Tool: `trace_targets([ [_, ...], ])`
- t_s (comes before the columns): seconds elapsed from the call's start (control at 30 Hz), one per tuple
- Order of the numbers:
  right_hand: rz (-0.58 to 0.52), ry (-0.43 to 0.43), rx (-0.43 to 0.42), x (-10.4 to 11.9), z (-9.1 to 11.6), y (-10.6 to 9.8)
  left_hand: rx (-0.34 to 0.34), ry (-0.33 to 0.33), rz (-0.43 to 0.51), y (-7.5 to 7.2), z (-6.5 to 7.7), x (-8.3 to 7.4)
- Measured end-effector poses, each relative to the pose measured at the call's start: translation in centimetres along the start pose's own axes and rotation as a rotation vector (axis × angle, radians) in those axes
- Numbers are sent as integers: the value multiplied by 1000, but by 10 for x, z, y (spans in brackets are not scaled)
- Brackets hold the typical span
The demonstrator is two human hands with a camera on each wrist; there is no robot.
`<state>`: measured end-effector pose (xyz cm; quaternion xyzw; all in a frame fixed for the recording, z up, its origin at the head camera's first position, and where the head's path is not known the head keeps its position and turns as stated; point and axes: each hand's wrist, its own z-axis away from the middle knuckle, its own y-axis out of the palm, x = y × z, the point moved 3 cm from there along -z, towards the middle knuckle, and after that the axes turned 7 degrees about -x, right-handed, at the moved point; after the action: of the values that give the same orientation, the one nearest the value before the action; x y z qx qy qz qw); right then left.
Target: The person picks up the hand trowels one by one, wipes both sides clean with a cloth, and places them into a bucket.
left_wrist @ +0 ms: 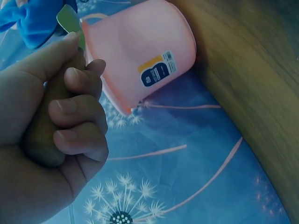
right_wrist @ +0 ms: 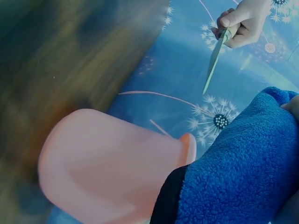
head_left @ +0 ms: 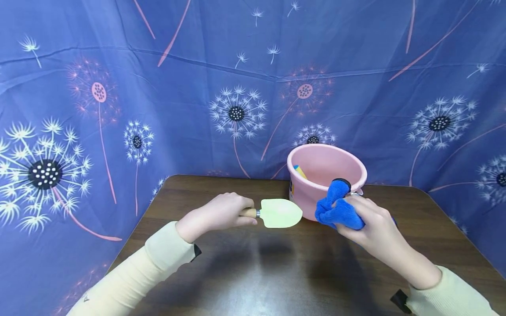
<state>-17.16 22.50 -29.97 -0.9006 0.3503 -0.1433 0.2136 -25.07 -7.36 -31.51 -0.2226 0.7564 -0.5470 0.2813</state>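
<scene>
My left hand (head_left: 221, 213) grips the wooden handle (left_wrist: 44, 126) of a garden trowel, fingers wrapped round it. The trowel's pale green blade (head_left: 280, 213) points right, held above the table, and shows nearly edge-on in the right wrist view. A bunched blue fluffy cloth (head_left: 337, 210) with a black edge is held in my right hand (head_left: 373, 224), in front of the pink bucket (head_left: 304, 197). In the right wrist view the cloth (right_wrist: 247, 168) covers most of that hand. The trowel and the cloth are apart.
The bucket stands toward the back right of the brown wooden table (head_left: 189, 272). Inside it leans a yellow and blue object (head_left: 300, 171), mostly hidden by the wall. A label (left_wrist: 158, 70) is on the bucket's side. Behind hangs a blue curtain (head_left: 178, 109) with dandelion prints.
</scene>
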Motion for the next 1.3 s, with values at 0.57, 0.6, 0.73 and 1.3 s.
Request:
trace_targets([
  [0.57,-37,-199,80,22,-30,14,39,103,25,13,-20,-21],
  [0.6,-37,-222,78,23,-30,15,40,104,29,14,-21,-22],
  [0.73,-29,-257,124,25,-32,20,50,112,45,15,-24,-25],
  [1.3,-30,-372,266,30,-26,39,64,154,43,13,-31,-41],
])
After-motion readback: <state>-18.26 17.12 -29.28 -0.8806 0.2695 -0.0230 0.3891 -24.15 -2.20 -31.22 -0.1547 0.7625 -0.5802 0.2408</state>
